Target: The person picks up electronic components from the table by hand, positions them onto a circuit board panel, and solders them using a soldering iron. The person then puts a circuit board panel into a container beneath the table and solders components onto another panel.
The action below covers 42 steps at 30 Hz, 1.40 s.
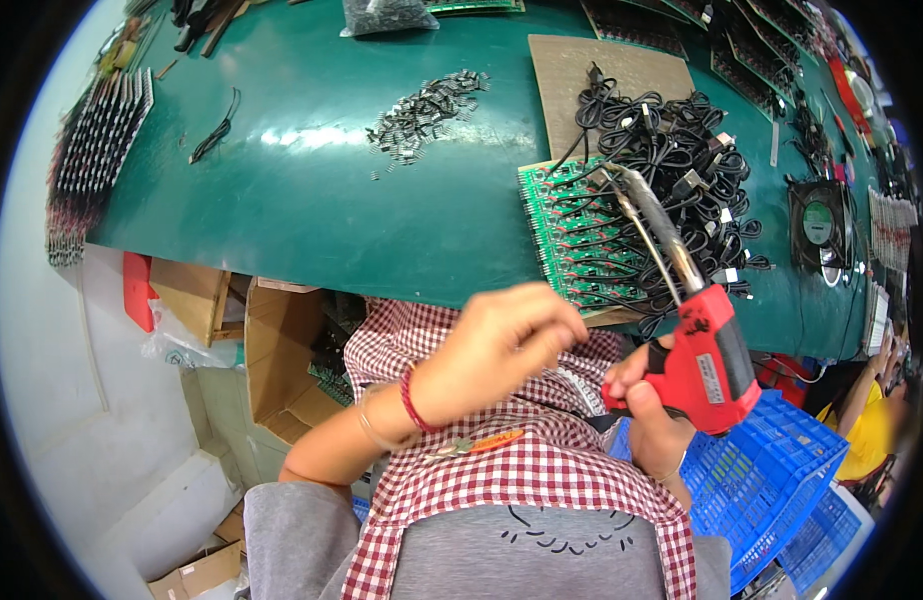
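Observation:
My right hand (pixel 650 415) is wrapped round the handle of a red soldering gun (pixel 714 365). Its long metal barrel points away from me, with the tip over the far end of a green circuit board panel (pixel 557 225). Rows of parts and soldered black cables with red wire ends cover that panel. Left of the gun, my left hand (pixel 502 345) hovers in front of the table edge, slightly blurred. Its fingers are curled toward the thumb; whatever may be between them is hidden. A heap of black USB cables (pixel 672 150) lies beside and beyond the panel.
Small metal connectors (pixel 422 115) lie piled on the green table (pixel 282 190). One loose cable (pixel 217 128) is at left, near stacked boards (pixel 102 150). A brown board (pixel 562 80) lies under the cable heap. At right are a fan (pixel 820 225), blue crates (pixel 772 465) and another person (pixel 867 420).

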Each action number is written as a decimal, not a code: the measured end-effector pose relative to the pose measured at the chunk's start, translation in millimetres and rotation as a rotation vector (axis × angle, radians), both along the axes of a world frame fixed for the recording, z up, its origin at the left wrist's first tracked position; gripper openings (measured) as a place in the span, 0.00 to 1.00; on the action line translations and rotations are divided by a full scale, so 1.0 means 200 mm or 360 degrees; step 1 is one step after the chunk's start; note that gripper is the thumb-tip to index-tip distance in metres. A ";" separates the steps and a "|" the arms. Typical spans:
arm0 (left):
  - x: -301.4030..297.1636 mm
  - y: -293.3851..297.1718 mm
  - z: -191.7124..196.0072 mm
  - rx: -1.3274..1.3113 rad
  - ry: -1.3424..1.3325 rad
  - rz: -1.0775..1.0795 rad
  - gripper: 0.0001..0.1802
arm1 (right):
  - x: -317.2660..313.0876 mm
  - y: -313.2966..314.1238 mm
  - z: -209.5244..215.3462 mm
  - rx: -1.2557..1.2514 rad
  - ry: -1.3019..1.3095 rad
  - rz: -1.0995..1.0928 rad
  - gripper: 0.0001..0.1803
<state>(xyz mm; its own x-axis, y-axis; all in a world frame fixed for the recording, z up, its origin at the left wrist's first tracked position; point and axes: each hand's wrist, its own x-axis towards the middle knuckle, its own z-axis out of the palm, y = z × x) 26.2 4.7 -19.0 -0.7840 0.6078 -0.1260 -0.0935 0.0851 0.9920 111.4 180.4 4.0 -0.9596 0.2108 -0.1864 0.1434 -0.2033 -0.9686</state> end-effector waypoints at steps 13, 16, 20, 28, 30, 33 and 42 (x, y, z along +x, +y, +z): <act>0.14 0.08 0.03 0.0119 0.0141 0.0001 0.08 | 0.01 0.04 0.01 0.0311 -0.0242 0.0513 0.23; 0.17 0.08 0.04 0.0179 -0.0150 0.0124 0.06 | 0.00 0.03 0.02 0.0458 -0.0134 0.0444 0.10; 0.17 0.07 0.02 0.0055 0.0116 0.0112 0.04 | 0.02 0.05 -0.02 0.0614 -0.0136 0.0542 0.15; 0.05 0.02 0.05 -0.0102 -0.0072 -0.0090 0.01 | 0.08 0.13 -0.12 0.1128 0.0124 0.0645 0.18; 0.01 -0.02 -0.05 0.0000 -0.0814 0.0135 0.01 | 0.13 0.17 -0.11 0.1044 -0.0077 0.0691 0.18; -0.10 -0.04 -0.11 -0.0081 -0.0904 0.0152 0.03 | 0.18 0.17 -0.07 0.0329 -0.0058 0.0151 0.36; -0.15 -0.02 -0.13 -0.0190 -0.0883 0.0092 0.06 | 0.36 0.29 -0.15 0.0312 -0.0240 0.0287 0.30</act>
<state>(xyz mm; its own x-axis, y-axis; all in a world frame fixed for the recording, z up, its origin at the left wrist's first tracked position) -3.4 0.9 -44.7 -0.6125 0.5223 -0.5933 -0.6053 0.1728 0.7770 182.8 238.6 -25.1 -0.9494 0.0854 -0.3023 0.3056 0.0275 -0.9518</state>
